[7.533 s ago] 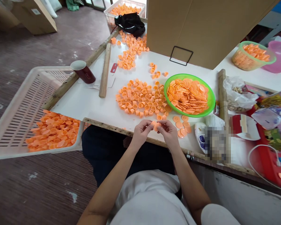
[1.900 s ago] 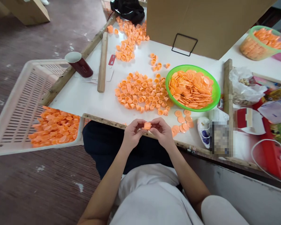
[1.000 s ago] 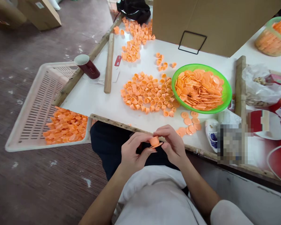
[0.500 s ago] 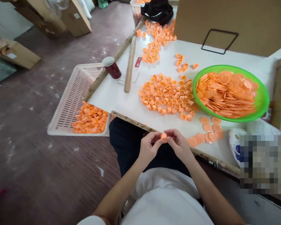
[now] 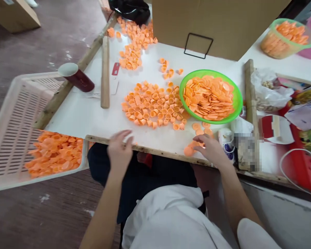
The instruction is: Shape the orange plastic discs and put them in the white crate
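Note:
My left hand (image 5: 120, 150) is over the table's front edge, somewhat blurred, thumb and fingers apart with nothing visible between them. On the right, my right hand (image 5: 211, 148) reaches over a small group of flat orange discs (image 5: 189, 150), its thumb and fingers spread around some of them. Whether the fingertips touch a disc I cannot tell. Between and beyond my hands lies a spread of small orange plastic cups (image 5: 152, 107). A green bowl (image 5: 238, 108) heaped with orange discs stands behind my right hand.
A pale plastic basket (image 5: 9, 114) with orange pieces sits at the left, below the table. A maroon mug (image 5: 80, 80) and a wooden strip (image 5: 105, 74) lie near the left edge. A cardboard box (image 5: 197, 20) stands at the back; a tub (image 5: 277, 43) is at far right.
My hands have parted from the small orange piece they held together. The left went left, the right went to the loose discs. The view has turned right.

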Action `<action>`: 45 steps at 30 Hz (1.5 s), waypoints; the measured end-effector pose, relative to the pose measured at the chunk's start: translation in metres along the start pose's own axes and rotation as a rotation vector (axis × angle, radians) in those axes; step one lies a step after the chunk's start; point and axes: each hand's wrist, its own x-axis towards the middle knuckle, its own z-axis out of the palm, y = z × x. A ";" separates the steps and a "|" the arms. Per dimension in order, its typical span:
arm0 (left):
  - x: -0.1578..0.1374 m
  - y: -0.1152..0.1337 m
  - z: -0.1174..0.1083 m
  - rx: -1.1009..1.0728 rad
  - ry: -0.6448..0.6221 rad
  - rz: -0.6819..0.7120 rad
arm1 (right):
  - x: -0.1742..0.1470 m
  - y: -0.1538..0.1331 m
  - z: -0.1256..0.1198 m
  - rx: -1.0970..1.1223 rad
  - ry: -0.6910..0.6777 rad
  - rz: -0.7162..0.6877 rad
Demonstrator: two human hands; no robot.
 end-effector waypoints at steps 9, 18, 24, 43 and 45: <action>0.017 0.049 0.146 0.056 -0.400 0.236 | -0.003 -0.037 0.015 -0.023 -0.045 -0.037; -0.009 0.044 0.111 -0.701 -0.492 -0.354 | 0.002 -0.035 0.025 0.861 0.006 0.067; -0.019 0.057 0.088 -0.817 -0.508 -0.394 | 0.018 -0.072 0.042 1.188 -0.061 0.039; -0.021 0.059 0.080 -0.702 -0.529 -0.252 | 0.006 -0.084 0.042 1.185 -0.094 -0.006; -0.023 0.062 0.078 -0.765 -0.546 -0.283 | 0.005 -0.086 0.043 1.177 -0.047 -0.011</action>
